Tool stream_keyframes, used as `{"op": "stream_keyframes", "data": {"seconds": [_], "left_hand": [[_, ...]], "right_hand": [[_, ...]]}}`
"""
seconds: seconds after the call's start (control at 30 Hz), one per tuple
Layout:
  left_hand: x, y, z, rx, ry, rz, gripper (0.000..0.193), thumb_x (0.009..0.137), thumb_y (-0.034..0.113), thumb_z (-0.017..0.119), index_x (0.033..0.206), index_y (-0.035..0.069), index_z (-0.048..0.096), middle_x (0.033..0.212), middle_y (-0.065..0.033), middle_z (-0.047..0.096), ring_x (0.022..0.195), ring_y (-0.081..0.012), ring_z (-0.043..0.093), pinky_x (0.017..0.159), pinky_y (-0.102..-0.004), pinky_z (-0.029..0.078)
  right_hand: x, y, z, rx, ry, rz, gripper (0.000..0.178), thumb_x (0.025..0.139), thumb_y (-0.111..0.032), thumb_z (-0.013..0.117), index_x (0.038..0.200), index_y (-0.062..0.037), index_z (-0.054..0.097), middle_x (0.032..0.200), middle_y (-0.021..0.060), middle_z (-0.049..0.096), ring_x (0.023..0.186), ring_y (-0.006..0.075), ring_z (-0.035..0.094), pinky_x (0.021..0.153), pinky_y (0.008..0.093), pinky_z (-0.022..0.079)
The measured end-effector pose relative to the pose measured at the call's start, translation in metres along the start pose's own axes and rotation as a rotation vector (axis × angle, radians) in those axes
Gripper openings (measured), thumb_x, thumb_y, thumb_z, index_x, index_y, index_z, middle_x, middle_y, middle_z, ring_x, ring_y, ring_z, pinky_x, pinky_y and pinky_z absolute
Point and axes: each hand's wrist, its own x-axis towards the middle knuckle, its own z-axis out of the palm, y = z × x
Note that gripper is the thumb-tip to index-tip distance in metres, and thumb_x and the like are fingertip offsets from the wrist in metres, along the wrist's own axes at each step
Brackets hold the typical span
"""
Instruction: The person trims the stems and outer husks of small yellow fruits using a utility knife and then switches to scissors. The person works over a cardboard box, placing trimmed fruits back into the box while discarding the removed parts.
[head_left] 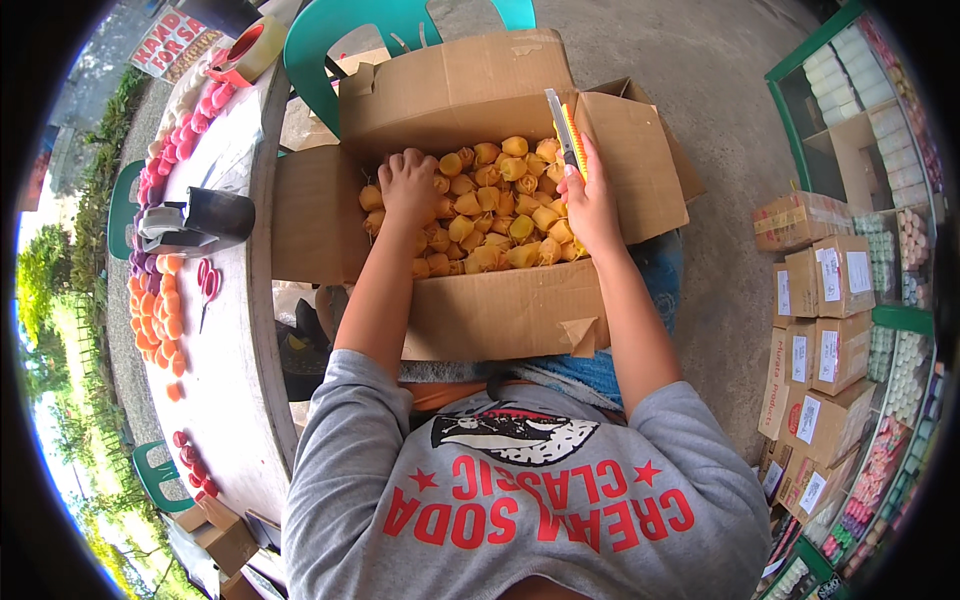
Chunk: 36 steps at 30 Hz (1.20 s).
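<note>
An open cardboard box point(500, 312) in front of me holds a heap of orange-yellow, rosebud-shaped flower heads point(487, 200). My left hand point(407, 185) reaches into the box's left part, its fingers curled down at the edge of the heap. The fingertips are hidden, so whatever they grip does not show. At the box's right side, my right hand point(590, 200) is wrapped round a yellow box cutter point(569, 135). Its blade is out and points up and away from me, above the flower heads.
To the left runs a white table point(235, 330) with red-handled scissors point(208, 285), a black tape dispenser point(215, 215), a tape roll point(250, 50) and rows of coloured flower heads point(155, 315). Stacked cartons point(815, 350) and green shelving point(900, 318) stand right. A green chair point(310, 60) is behind the box.
</note>
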Motion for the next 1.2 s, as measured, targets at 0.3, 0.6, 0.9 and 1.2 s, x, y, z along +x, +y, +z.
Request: {"op": "stream_keyframes", "data": {"seconds": [0.3,0.6,0.9,1.2], "left_hand": [[0.009,0.002,0.006,-0.770,-0.142,-0.302,0.035,0.085,0.030,0.051,0.110,0.005,0.053,0.110,-0.0138,0.059,0.097,-0.0254,0.060,0.082,-0.0404,0.045],[-0.029,0.025,-0.055,-2.383,-0.375,-0.435,0.026,0.090,0.030,0.038,0.094,0.007,0.051,0.080,-0.0087,0.056,0.066,-0.0154,0.050,0.058,-0.0294,0.043],[-0.059,0.046,-0.053,-2.052,-0.071,-0.485,0.022,0.094,0.026,0.034,0.089,0.008,0.046,0.070,-0.0052,0.050,0.048,-0.0125,0.043,0.042,-0.0266,0.037],[-0.067,0.052,-0.052,-1.756,0.104,-0.334,0.022,0.092,0.018,0.029,0.083,0.007,0.045,0.066,-0.0039,0.046,0.042,-0.0104,0.037,0.038,-0.0239,0.032]], "right_hand": [[0.005,0.004,0.000,0.188,0.240,-0.283,0.050,0.089,-0.003,0.055,0.134,-0.0020,0.034,0.101,0.0071,0.054,0.079,0.0119,0.052,0.075,0.0281,0.047],[-0.012,-0.029,0.012,-0.186,-0.048,-0.402,0.019,0.080,-0.005,0.060,0.092,-0.0065,0.045,0.081,0.0110,0.058,0.070,0.0312,0.058,0.063,0.0369,0.047],[-0.030,-0.043,0.033,-0.699,-0.133,-0.538,0.024,0.064,-0.019,0.075,0.077,-0.0095,0.057,0.071,0.0057,0.061,0.071,0.0249,0.061,0.063,0.0384,0.049],[-0.037,-0.038,0.038,-0.804,-0.088,-0.536,0.020,0.064,-0.009,0.071,0.076,-0.0081,0.055,0.073,0.0066,0.061,0.075,0.0260,0.061,0.066,0.0390,0.049]]}}
